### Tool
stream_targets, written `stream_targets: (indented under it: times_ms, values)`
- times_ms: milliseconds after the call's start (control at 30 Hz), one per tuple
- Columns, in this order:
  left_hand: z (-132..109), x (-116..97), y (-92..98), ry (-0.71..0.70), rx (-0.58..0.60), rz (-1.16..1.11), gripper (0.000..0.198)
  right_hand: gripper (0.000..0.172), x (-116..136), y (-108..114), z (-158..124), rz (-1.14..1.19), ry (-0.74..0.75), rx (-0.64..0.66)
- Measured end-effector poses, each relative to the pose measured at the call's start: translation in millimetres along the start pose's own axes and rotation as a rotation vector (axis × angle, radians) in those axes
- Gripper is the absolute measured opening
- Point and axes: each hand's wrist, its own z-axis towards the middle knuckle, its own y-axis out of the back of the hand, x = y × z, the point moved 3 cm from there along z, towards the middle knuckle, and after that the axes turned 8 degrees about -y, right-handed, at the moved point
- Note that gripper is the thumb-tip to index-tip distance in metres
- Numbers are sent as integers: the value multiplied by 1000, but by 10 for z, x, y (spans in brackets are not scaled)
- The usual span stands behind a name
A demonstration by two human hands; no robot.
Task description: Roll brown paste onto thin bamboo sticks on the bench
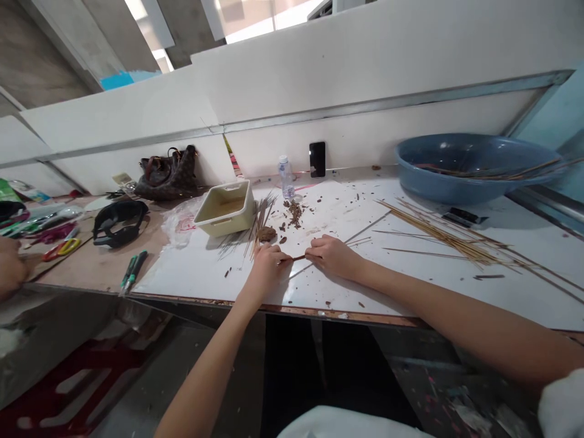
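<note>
Between my two hands a thin brown stick (298,258) stretches just above the white table sheet (228,274). The fingers of my left hand (267,266) are closed on its left end. Those of my right hand (332,254) pinch the right end. Behind my left hand sits a rough brown lump (266,233), clay-like in look. Brown crumbs (294,214) are heaped beyond the hands, with bits scattered around. Close to the lump lies a bundle of thin dark sticks (262,213). A grey line or thin rod (367,228) runs slanting under my right hand.
A yellowish tub (223,228) stands back left, near a bottle (286,177) and a phone (317,159). To the right are bamboo-like sticks (438,234) and a blue basin (469,182). Green-handled cutters (134,271) and a black headset (119,224) lie left. Another person's hand (10,267) shows far left.
</note>
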Motion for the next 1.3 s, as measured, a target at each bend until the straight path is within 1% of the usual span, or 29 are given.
stream_targets:
  times_ms: [133,267,333,433,533,600,700,767,967,1067,1200,1300]
  values:
    - [20,-61,58,25,43,27,18,24,-66,57,-38,44,-21,-32]
    - [12,-182,128,53,50,42,9,21,-161,155,-91,107,-33,-86]
    - [37,-237,127,46,50,43,8,21,-179,161,-103,108,-37,-66]
    - [111,-285,65,7,55,31,12,21,-154,126,-106,83,-53,-15]
    - [169,-278,-31,-24,48,-18,11,23,-109,97,-102,79,-79,-14]
    - [182,-261,-78,-31,21,-58,16,23,-86,81,-92,74,-82,-24]
    - [175,-253,-104,-39,-5,-75,23,24,-79,53,-68,37,-63,-17]
    - [162,-268,-103,-41,0,-68,24,24,-96,46,-58,29,-54,-9]
    - [104,-325,-96,22,-55,-21,18,18,-219,133,-96,102,-38,1]
    - [82,-325,-117,50,-67,-27,18,20,-274,145,-103,119,-40,6]
    - [70,-304,-136,78,-80,-39,17,25,-311,102,-88,91,-19,14]
    - [71,-293,-140,109,-79,-51,16,24,-339,124,-91,80,-26,16]
